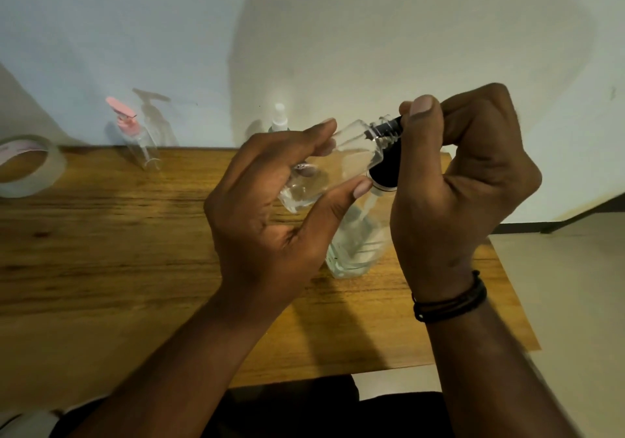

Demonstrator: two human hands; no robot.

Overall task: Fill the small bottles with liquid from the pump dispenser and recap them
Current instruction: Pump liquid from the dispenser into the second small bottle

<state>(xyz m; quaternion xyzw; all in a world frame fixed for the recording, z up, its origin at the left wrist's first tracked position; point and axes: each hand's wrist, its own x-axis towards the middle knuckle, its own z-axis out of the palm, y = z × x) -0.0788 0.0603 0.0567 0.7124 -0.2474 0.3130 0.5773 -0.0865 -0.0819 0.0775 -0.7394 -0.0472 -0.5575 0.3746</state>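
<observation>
My left hand (270, 207) grips a small clear bottle (338, 163), tilted with its threaded neck up to the right and a little liquid pooled in its lower end. The black spout of the pump dispenser (389, 126) sits in that neck. My right hand (463, 180) curls over the black pump head, thumb on top. The dispenser's clear body (355, 245) stands on the wooden table (118, 251) below my hands, with liquid in it.
At the table's back edge stand a clear bottle with a pink pump (135, 136) and a small bottle with a white spray cap (280, 119). A roll of clear tape (23, 167) lies at the far left. The wall is just behind; the table ends at the right.
</observation>
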